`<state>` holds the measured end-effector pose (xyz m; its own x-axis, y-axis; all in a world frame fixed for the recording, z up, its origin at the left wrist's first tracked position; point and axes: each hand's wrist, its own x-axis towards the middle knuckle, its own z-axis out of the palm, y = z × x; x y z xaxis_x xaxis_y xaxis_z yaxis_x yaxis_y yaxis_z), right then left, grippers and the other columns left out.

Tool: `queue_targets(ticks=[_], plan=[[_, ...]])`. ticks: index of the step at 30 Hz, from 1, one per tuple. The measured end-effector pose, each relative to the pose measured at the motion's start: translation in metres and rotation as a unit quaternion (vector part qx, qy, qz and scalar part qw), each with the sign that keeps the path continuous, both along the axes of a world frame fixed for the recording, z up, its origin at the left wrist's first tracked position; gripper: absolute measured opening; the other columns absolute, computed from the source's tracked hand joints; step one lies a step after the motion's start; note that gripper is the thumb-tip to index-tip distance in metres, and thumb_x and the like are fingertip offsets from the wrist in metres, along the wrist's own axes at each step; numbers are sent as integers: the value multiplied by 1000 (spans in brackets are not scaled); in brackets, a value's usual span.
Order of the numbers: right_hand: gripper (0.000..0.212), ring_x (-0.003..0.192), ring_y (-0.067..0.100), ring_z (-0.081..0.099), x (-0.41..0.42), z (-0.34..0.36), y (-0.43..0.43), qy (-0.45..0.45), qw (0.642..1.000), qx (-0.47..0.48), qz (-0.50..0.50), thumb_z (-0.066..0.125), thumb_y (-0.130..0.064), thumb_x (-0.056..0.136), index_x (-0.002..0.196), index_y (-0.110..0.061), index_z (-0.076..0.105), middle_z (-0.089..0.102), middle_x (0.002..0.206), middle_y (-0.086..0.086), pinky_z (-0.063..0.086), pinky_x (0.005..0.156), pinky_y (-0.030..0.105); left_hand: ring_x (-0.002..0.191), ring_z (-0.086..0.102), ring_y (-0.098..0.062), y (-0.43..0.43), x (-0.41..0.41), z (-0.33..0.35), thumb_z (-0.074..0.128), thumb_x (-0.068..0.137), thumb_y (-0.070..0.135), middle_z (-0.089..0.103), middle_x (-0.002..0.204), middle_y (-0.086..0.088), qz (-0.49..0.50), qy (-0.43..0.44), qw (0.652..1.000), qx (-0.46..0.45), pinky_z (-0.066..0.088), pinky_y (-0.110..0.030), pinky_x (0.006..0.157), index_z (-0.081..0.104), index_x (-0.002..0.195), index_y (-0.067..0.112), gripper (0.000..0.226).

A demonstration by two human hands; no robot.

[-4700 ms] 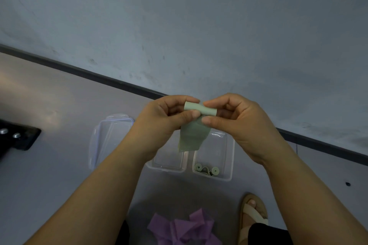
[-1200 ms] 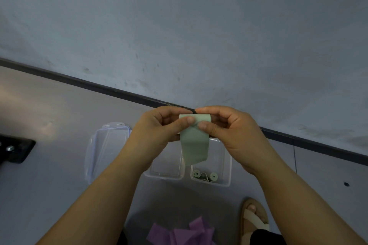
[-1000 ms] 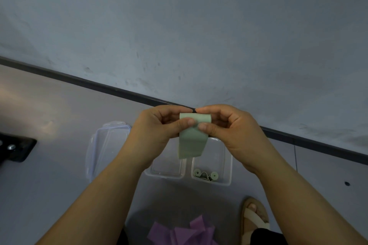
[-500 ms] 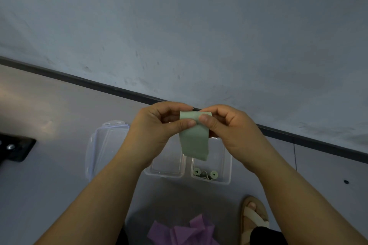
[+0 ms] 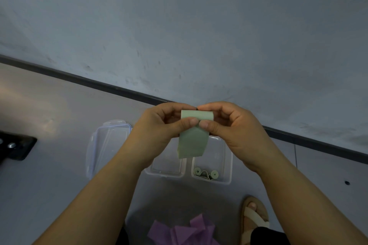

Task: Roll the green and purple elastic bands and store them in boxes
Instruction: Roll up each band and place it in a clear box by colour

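1. Left hand (image 5: 157, 125) and right hand (image 5: 237, 125): fingers (image 5: 189, 122) pinch the top edge of the green elastic band (image 5: 192, 141), tail hanging free for rolling.
2. Clear box (image 5: 228, 167) waits at 5 o'clock; purple bands (image 5: 179, 232) at 6.

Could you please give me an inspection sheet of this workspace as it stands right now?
Surface: grey floor, smooth.
Job's things: green band partly rolled at its top, its free end hanging down. Two clear boxes stand side by side on the floor. The left box shows no bands in its visible part, and the right box holds rolled green bands. Purple bands lie heaped and unrolled at the bottom edge.
Clutter: clear lid lying left of the boxes; black object with bolts at the left edge.
Grippers: left hand and right hand both pinch the rolled top of the green band.
Cables: nothing seen.
Surroundings: grey wall, dark baseboard, a sandalled foot.
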<state>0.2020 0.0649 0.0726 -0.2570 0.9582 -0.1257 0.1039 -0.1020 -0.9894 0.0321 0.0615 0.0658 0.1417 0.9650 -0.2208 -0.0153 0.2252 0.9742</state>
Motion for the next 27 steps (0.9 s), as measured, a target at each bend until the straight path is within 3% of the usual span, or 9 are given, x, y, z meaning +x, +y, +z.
queue_targets(ticks=[4, 9, 13, 20, 25, 27], plan=[[25, 90, 7, 65, 1, -1, 1, -20, 1000, 12, 9, 71, -14, 72, 87, -34, 66, 69, 88, -17, 55, 80, 22, 84, 69, -13, 0, 0, -2, 72, 58, 20, 74, 86, 1, 5, -24, 1000, -1, 56, -23, 75, 69, 91, 17, 33], [28, 89, 11, 66, 1, 2, 0, -14, 999, -32, 12, 65, -37, 66, 93, -33, 64, 67, 95, -6, 57, 78, 26, 80, 68, -10, 2, 0, -3, 72, 56, 11, 73, 80, 3, 7, -53, 999, -2, 55, -20, 71, 65, 90, 13, 34], [12, 81, 7, 67, 0, 2, 1, -27, 998, -47, 7, 62, -28, 81, 92, -29, 64, 68, 88, -5, 56, 71, 21, 77, 68, -8, 2, -1, -3, 72, 55, 9, 72, 77, 4, 10, -58, 998, -6, 55, -19, 69, 63, 89, 12, 35], [17, 78, 9, 69, 1, 4, 0, 17, 999, -48, -15, 68, -18, 72, 88, -23, 65, 70, 82, -3, 55, 66, 19, 79, 69, -14, 1, 0, -4, 70, 59, 21, 73, 83, -1, -8, -52, 998, -40, 58, -25, 72, 65, 94, 13, 36], [34, 76, 13, 66, 2, 9, -2, -11, 999, -40, 13, 73, -34, 53, 86, -27, 65, 69, 83, -2, 57, 68, 24, 77, 69, -16, 2, -5, -4, 73, 62, 27, 74, 84, -6, -31, -89, 992, -82, 57, -28, 72, 74, 83, 14, 24], [43, 73, 10, 63, 6, 11, -2, -45, 996, -43, 64, 76, -44, 51, 92, -35, 65, 68, 88, -4, 55, 68, 24, 82, 68, -20, 3, -11, -5, 82, 62, 32, 72, 91, -10, -77, -116, 984, -109, 57, -30, 74, 76, 87, 12, 33]])
